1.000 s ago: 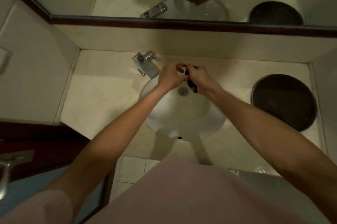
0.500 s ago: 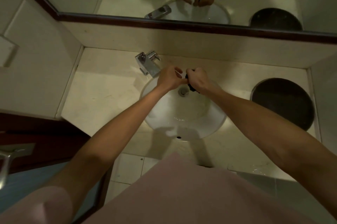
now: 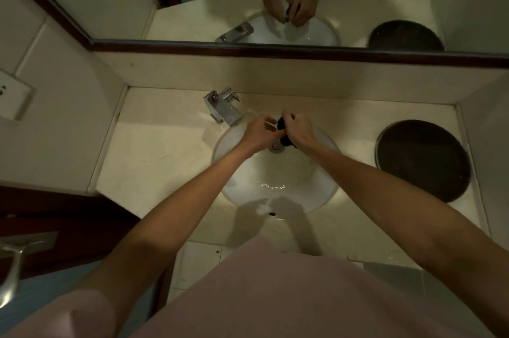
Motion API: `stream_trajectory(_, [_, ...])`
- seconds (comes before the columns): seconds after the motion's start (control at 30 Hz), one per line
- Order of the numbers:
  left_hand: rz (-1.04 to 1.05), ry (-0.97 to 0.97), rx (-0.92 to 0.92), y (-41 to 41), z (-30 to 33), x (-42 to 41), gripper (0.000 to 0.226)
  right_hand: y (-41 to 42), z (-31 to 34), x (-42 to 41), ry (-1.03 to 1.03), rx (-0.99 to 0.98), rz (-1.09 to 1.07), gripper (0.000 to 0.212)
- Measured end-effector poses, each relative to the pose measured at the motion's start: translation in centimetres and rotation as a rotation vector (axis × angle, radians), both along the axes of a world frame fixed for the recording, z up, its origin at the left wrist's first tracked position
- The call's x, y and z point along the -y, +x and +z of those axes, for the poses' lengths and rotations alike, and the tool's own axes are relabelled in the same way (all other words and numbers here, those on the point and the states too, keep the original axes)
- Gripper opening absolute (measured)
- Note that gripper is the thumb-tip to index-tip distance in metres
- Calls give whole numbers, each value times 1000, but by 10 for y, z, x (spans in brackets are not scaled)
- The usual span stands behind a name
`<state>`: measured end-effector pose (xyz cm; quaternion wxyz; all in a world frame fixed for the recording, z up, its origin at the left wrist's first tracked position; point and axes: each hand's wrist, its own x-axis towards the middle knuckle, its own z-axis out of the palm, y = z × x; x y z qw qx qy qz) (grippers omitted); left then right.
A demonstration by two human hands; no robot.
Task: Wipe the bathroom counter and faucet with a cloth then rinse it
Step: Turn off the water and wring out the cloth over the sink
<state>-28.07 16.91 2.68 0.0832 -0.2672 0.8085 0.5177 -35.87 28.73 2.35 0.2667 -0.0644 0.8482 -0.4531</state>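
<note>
Rinsing looks like the step in hand: you hold the dark cloth (image 3: 283,131) bunched over the sink (image 3: 316,200), just above the drain (image 3: 276,147). Your right hand (image 3: 298,131) is curled round the cloth and grips it. Your left hand (image 3: 260,132) sits right against it with fingers bent in, and seems to pinch the cloth's near edge, though that contact is hard to make out. No stream shows at the faucet (image 3: 223,107), which stands just left of your hands; some water lies in the basin. The counter (image 3: 154,161) appears done, so you are likely wringing. Next, you need a firm twist over the bowl, keeping drips off the counter.
</note>
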Motion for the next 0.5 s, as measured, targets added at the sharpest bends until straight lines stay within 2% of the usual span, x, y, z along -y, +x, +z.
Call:
stream_trajectory(0.13, [-28, 345, 3, 4, -6, -4, 79, 1, 9, -16, -42, -15, 93, 48])
stream_trajectory(0.2, [-92, 410, 3, 3, -10, -16, 81, 1, 11, -36, -142, 40, 68, 47])
stream_trajectory(0.27, [-140, 400, 15, -1, -11, -39, 76, 2, 10, -63, -299, 139, -52, 46])
stream_trajectory(0.33, [-228, 368, 15, -9, -7, -67, 55, 2, 9, -91, -405, 205, -208, 44])
stream_trajectory(0.4, [-341, 363, 46, -17, 1, -93, 38, 2, 9, -120, -425, 213, -350, 45])
stream_trajectory(0.5, [-422, 274, 118, -35, 5, -122, 37, -3, 13, -168, -398, 121, -527, 49])
